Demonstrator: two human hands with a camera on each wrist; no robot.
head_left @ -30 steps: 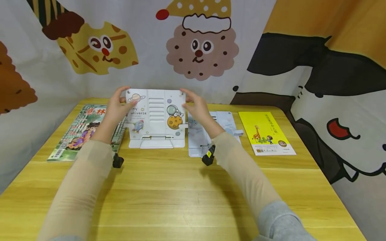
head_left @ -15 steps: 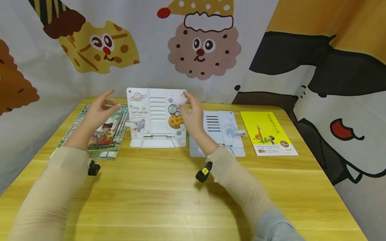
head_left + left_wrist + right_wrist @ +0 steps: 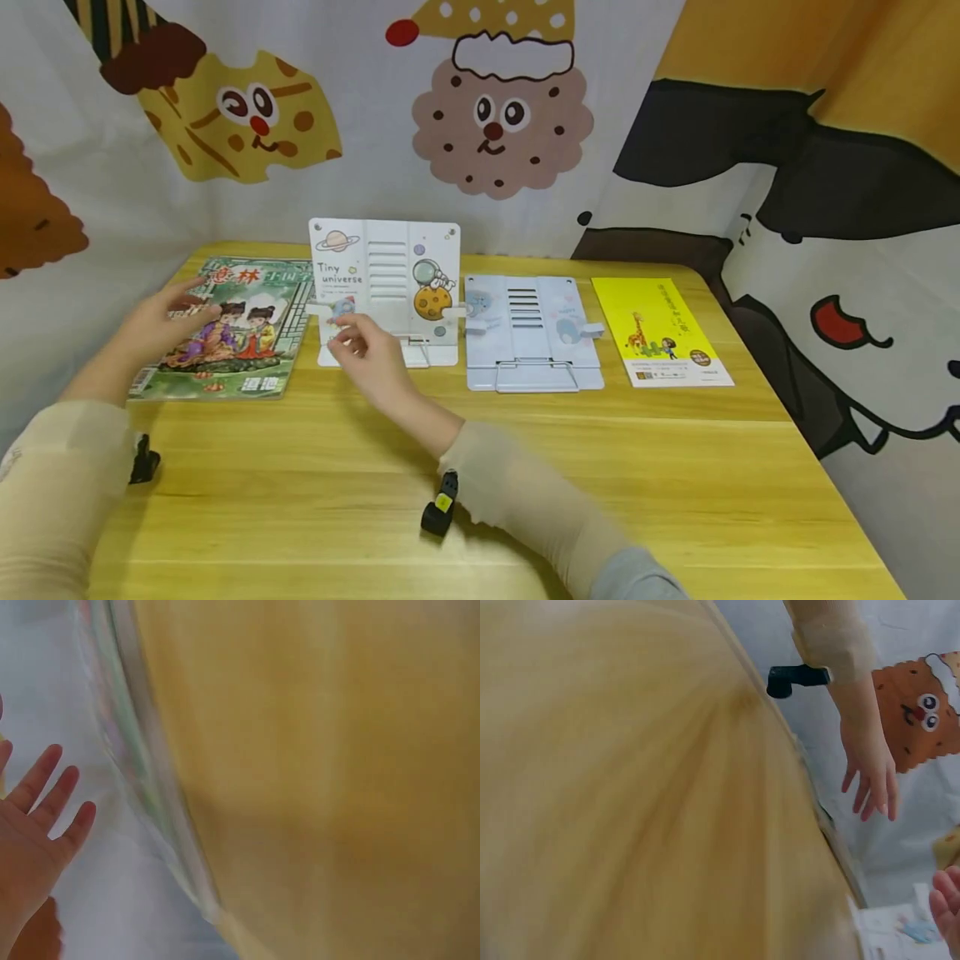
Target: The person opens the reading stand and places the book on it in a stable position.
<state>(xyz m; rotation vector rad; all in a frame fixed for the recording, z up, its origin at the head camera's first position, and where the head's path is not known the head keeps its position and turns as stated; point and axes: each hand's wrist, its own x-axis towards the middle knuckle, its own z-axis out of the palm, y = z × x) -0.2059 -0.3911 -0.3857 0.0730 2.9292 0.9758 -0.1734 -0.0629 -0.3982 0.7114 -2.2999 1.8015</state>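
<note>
On the left part of the table lies a magazine (image 3: 240, 329) with a green illustrated cover. My left hand (image 3: 161, 325) hovers over its left side with fingers spread, and those fingers look straight in the left wrist view. A white book stand (image 3: 386, 283) printed "Tiny universe" is propped upright at the back centre. In front of its lower left part is my right hand (image 3: 375, 358), fingers loosely bent and holding nothing. Whether the right fingertips touch the stand I cannot tell. The right wrist view shows only the edge of the right hand's fingers (image 3: 946, 904).
To the right of the upright stand, a second pale blue book stand (image 3: 532, 333) lies folded flat. Beyond it is a yellow booklet (image 3: 660, 329). A curtain with cartoon prints (image 3: 360, 100) hangs behind the wooden table (image 3: 480, 533).
Both hands have let go of the upright book stand's top corners. The left hand has moved left over the magazine; the right has come left and down across the stand's front.
</note>
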